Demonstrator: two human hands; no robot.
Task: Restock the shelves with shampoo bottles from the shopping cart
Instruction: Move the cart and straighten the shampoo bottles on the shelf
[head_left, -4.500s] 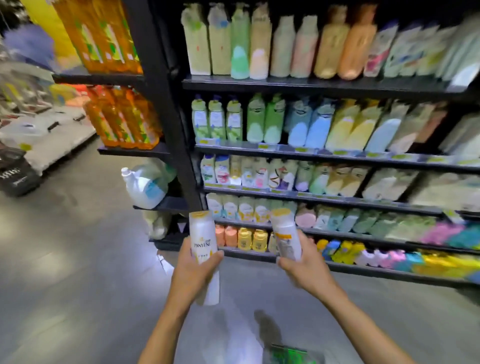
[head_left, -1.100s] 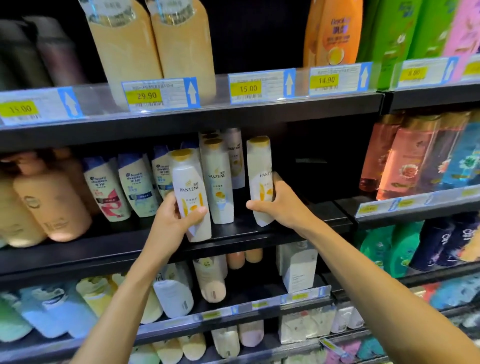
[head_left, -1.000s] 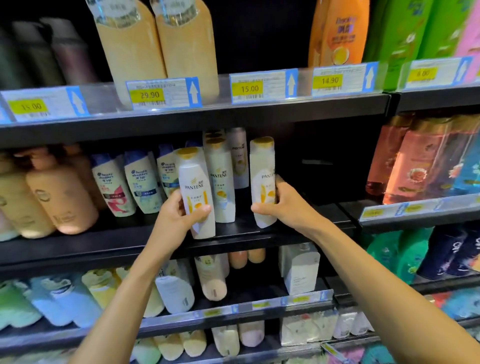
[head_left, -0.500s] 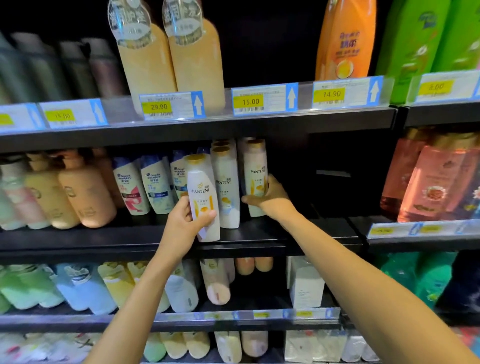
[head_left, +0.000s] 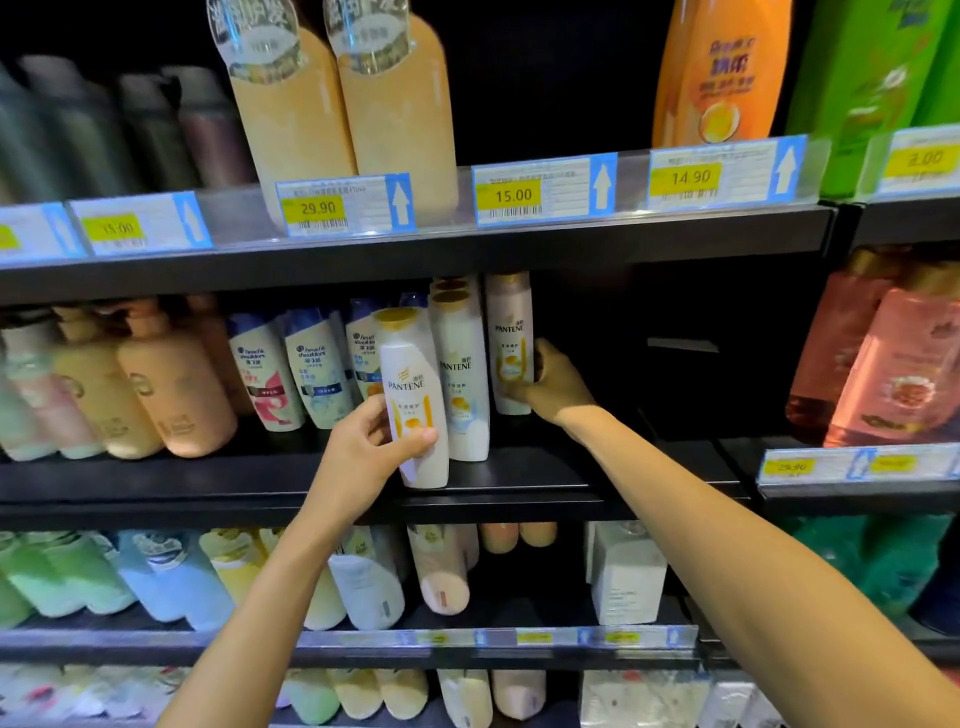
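Gripped singly: front Pantene btl (head_left: 413, 374) in L hand (head_left: 363, 452), rear Pantene btl (head_left: 510, 332) in R hand (head_left: 553, 384); 3rd btl (head_left: 462, 395) standing between.

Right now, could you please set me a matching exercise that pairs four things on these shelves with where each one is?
Things:
1. front white bottle
2. rear white bottle
3. orange bottle
4. white box

Places:
A. on the top shelf, above the 14.90 price tag
B. held by the right hand, further back on the middle shelf
C. on the lower shelf
D. held by the left hand at the middle shelf's front edge

Pairs: 1-D, 2-B, 3-A, 4-C.
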